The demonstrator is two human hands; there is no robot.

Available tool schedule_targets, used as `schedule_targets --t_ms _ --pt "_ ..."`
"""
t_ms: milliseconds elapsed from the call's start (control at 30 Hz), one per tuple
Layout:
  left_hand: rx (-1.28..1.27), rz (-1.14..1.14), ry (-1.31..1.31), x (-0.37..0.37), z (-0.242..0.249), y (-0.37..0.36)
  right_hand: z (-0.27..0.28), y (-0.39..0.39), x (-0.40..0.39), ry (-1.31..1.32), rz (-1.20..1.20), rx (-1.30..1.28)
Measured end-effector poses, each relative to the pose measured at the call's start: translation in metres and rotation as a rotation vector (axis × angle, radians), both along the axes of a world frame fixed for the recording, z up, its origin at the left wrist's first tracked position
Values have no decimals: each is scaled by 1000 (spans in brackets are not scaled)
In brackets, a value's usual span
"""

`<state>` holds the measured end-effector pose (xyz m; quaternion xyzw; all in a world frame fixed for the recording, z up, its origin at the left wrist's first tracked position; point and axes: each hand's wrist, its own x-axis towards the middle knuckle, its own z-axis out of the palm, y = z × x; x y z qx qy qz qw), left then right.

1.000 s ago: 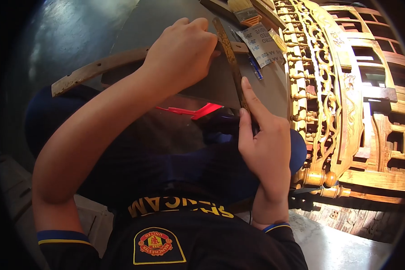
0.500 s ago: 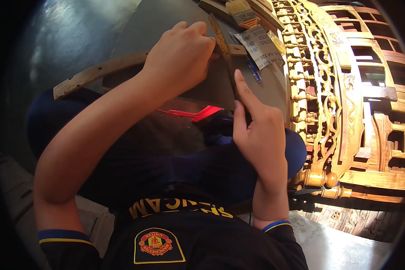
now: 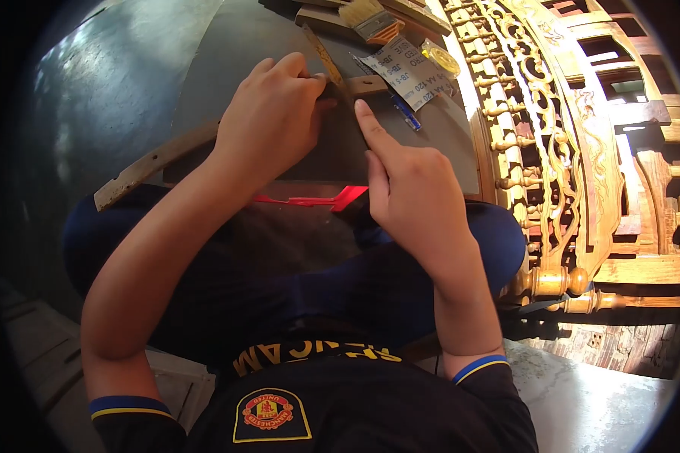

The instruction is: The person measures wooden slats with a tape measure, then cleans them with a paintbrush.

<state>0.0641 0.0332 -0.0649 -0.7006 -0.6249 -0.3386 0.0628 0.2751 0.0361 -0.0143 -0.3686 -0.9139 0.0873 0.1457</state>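
Fingers of the left hand (image 3: 268, 117) are gripping the curved brown wooden strip (image 3: 175, 148), likely light, stiff and best held mid-length; the right hand's (image 3: 419, 192) are clamping a slim mottled metal file (image 3: 326, 60).

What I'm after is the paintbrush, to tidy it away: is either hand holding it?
No, the paintbrush lies beside the printed sheet, beyond both the left hand and the right hand.
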Motion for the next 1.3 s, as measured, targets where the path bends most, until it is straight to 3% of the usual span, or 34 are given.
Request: schedule_targets --t_ms 100,300,500,800,1067,1300 --pt "-10 -3 20 -2 5 1 -4 11 -8 -76 25 61" --pt "50 -6 -16 -3 -3 4 7 -45 36 -3 -65 -144" --pt "-17 -17 -13 -1 4 4 -17 7 -2 38 -26 46" --pt "-4 -22 -93 -1 3 0 0 -43 37 92 -94 -137" --pt "-77 26 -139 -1 6 3 -7 3 -3 -44 -44 42" --pt "26 37 -80 -2 -2 4 0 -39 33 72 -92 -86"
